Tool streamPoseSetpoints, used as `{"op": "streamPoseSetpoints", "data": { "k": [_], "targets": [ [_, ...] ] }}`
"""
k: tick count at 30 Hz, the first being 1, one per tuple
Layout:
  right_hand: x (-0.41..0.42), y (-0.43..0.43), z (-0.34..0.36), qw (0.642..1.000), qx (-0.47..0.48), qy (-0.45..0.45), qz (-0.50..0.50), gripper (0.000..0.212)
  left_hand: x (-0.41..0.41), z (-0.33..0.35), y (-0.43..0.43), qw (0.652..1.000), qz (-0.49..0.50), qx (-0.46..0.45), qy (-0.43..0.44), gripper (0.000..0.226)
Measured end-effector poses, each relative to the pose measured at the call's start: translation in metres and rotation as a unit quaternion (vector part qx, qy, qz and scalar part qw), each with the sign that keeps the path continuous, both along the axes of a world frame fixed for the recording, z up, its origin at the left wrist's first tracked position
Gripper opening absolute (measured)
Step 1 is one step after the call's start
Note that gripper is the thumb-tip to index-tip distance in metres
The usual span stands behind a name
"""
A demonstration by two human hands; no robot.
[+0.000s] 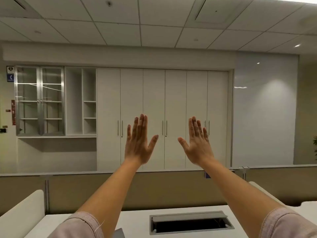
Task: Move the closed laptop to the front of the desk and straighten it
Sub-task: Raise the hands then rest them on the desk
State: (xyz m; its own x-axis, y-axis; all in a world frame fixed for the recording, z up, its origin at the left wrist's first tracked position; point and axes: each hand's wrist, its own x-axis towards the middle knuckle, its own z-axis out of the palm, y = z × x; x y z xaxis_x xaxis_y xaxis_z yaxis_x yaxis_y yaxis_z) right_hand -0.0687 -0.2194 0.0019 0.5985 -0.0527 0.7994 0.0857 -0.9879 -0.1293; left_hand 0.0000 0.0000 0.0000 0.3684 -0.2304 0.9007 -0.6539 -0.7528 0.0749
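Both my arms are stretched out in front of me at chest height, well above the white desk (137,220). My left hand (139,143) is flat with its back to the camera, fingers up and the thumb spread, holding nothing. My right hand (197,143) mirrors it, also empty with fingers apart. A small grey corner (120,233) shows at the bottom edge between my left sleeve and forearm; I cannot tell whether it is the laptop. The rest of the desk's near part is out of view.
A cable hatch (191,222) with a grey frame is set into the desk at the right. White side panels (22,210) flank the desk, a tan partition (154,189) stands behind it. White cupboards (154,117) and a glass cabinet (39,100) line the far wall.
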Motion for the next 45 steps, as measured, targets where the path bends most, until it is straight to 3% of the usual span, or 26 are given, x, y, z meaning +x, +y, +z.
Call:
{"op": "streamPoseSetpoints", "data": {
  "k": [10, 21, 34, 41, 45],
  "targets": [
    [-0.002, 0.005, -0.098, 0.993, 0.015, 0.114, 0.011, 0.087, -0.011, -0.104, -0.008, 0.995, -0.001, 0.065, 0.076, 0.079],
    [-0.042, 0.022, -0.247, 0.976, 0.070, 0.205, 0.032, 0.083, -0.046, -0.244, 0.008, 0.976, -0.009, 0.067, 0.205, 0.075],
    [-0.116, 0.050, -0.397, 0.918, 0.133, 0.372, 0.042, 0.088, -0.108, -0.384, 0.035, 0.922, 0.015, 0.090, 0.376, 0.085],
    [-0.163, 0.065, -0.450, 0.885, 0.092, 0.453, 0.053, 0.078, -0.156, -0.449, 0.044, 0.888, 0.031, 0.124, 0.442, 0.088],
    [-0.190, 0.072, -0.477, 0.857, 0.063, 0.505, 0.073, 0.088, -0.187, -0.486, 0.051, 0.864, 0.025, 0.159, 0.477, 0.085]
  ]
}}
